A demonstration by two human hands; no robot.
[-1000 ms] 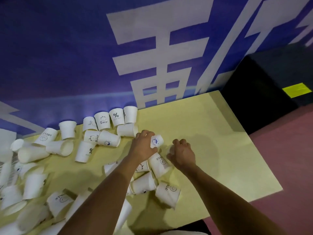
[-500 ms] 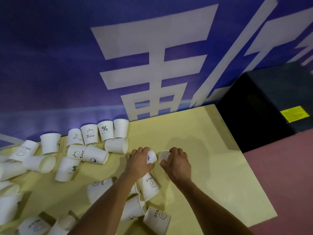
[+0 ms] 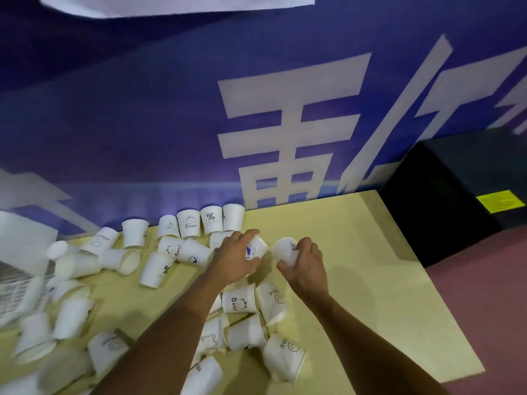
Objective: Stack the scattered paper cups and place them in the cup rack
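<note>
Several white paper cups lie scattered on a yellow table (image 3: 370, 280), some upright, some on their sides. My left hand (image 3: 233, 259) grips a cup with a blue print (image 3: 255, 248) just above the table's middle. My right hand (image 3: 306, 265) holds a second white cup (image 3: 285, 249) by its side, its base turned toward the left cup. A small gap separates the two held cups. More cups lie below my hands, among them a Bear cup (image 3: 239, 302) and a Hello cup (image 3: 283, 354). No cup rack is recognisable.
A row of upright cups (image 3: 211, 222) stands along the blue wall banner at the table's back edge. A black box (image 3: 456, 195) with a yellow label sits right of the table. Reddish floor lies beyond the table's right edge. A white object (image 3: 17, 252) shows at far left.
Both hands have lifted slightly and moved apart. The right hand now holds a cup clear of the table, and my view has tilted upward toward the wall.
</note>
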